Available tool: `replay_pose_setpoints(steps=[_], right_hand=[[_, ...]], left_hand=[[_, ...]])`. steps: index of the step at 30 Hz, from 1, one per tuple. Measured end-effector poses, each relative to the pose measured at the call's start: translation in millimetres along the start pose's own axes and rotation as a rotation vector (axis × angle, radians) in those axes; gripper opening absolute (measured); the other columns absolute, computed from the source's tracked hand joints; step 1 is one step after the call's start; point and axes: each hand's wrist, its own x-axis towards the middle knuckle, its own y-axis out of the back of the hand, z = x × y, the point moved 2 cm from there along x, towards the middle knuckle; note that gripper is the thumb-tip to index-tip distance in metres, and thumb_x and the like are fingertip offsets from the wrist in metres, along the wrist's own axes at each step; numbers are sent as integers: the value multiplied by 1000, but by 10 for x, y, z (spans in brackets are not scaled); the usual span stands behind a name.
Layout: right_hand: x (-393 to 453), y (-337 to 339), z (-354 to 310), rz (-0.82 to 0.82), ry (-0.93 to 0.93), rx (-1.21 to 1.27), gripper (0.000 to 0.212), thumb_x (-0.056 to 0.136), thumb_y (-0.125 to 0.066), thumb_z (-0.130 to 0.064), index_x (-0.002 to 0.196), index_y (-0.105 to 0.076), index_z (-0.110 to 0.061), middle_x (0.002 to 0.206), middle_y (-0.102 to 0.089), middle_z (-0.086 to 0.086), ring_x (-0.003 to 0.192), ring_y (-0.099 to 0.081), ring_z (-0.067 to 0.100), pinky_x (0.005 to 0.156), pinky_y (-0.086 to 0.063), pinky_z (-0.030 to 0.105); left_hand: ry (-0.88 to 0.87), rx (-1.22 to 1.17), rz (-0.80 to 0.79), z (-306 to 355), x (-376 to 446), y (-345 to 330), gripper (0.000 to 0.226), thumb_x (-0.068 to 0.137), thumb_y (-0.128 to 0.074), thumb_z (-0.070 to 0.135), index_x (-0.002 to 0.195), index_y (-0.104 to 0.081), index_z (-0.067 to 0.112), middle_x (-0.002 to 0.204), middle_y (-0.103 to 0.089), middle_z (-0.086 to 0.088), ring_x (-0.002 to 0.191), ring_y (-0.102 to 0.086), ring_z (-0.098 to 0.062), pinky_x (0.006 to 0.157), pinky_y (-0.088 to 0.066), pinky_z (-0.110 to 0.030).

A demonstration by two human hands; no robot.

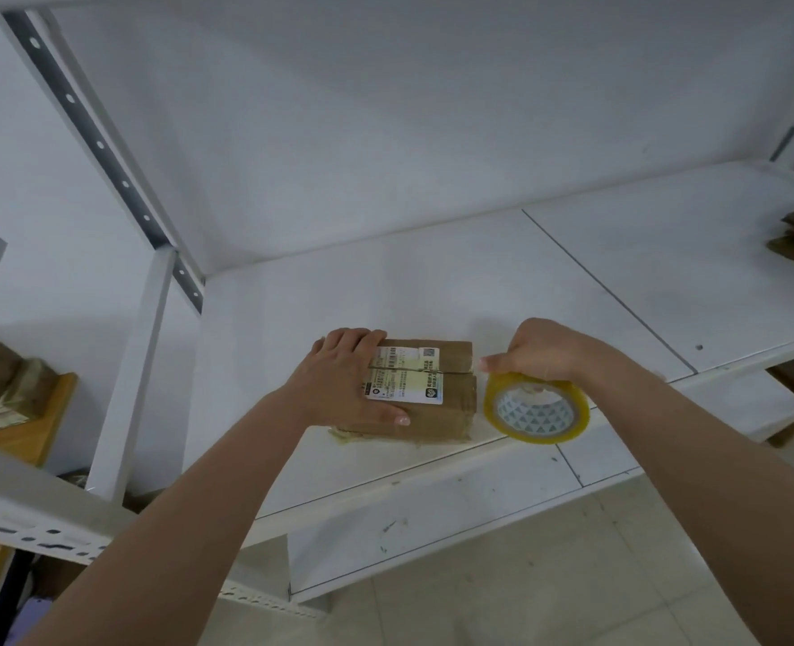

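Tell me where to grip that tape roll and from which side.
Grip the tape roll by its top rim, from above: it is on edge beside the cardboard box, core open toward the camera, so fingers hook inside and thumb clamps outside, much as the right hand does.

The cardboard box (451, 417) under my left grip (339, 380) is matt brown board, ribbed and rumpled at its right end. Clear, faintly shiny tape is wrinkled along its base. Its paper label (406, 373) is white and smooth, creased across the middle. The tape roll (535, 412) in my right grip (541, 349) is glossy, yellowish, translucent plastic film. It is wound on a paper core printed with pale triangles. The shelf (432, 282) looks like white painted metal, smooth and matt, scuffed and chipped along its front rim. Its upright (106, 151) is perforated metal angle, grey and white. The floor (572, 580) is pale tile with a dull sheen. At left a board (55, 412) looks like bare, matt wood.
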Motion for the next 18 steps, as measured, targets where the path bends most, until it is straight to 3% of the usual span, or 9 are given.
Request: replay_pose_setpoints(steps=[3,7,9,12,14,16,18], right_hand=[[-8,-166,46,-26,-9,40,68,78,-58,-72,75,-72,-6,70,-69,9,62,-68,21,75,-56,38],[-7,-218,55,10,28,14,65,82,-50,-73,70,-67,-11,70,-66,6,61,-64,17,71,-54,36],[4,-221,60,18,47,26,64,84,-49,-72,67,-65,-13,70,-65,6,62,-61,15,65,-51,31],[19,-239,55,21,75,65,63,85,-50,-70,66,-65,-12,68,-65,5,61,-62,15,58,-46,26],[33,-238,75,12,94,76,62,85,-50,-70,65,-64,-13,65,-64,3,58,-62,15,54,-43,23],[57,-198,145,3,86,175,62,87,-49,-68,66,-65,-11,66,-63,0,59,-61,13,57,-44,23],[103,-96,307,89,11,356,57,92,-48,-61,78,-70,-10,72,-67,0,66,-63,15,70,-51,30]], left_hand=[[-9,19,-6,9,-12,-5,138,44,-27,103,152,-16,20,152,-29,-2,140,-23,-23,117,-22,-45],[60,71,-118,54,5,71,140,43,-29,104,153,-11,20,156,-24,-2,144,-17,-24,118,-9,-55],[129,84,-157,157,98,168,130,54,-18,103,153,-12,19,157,-25,-6,147,-14,-25,114,4,-62],[129,-9,94,486,350,273,109,70,4,86,150,-26,17,151,-38,-11,145,-23,-25,114,5,-61],[74,-58,193,715,487,229,88,84,-2,72,147,-32,18,149,-42,-9,143,-29,-25,115,-1,-57],[69,-27,130,809,540,47,69,95,-14,63,144,-35,21,149,-41,-7,143,-28,-25,115,-4,-57],[101,34,69,779,531,-107,61,97,-17,61,137,-44,23,143,-47,-5,138,-34,-26,115,-8,-58]])
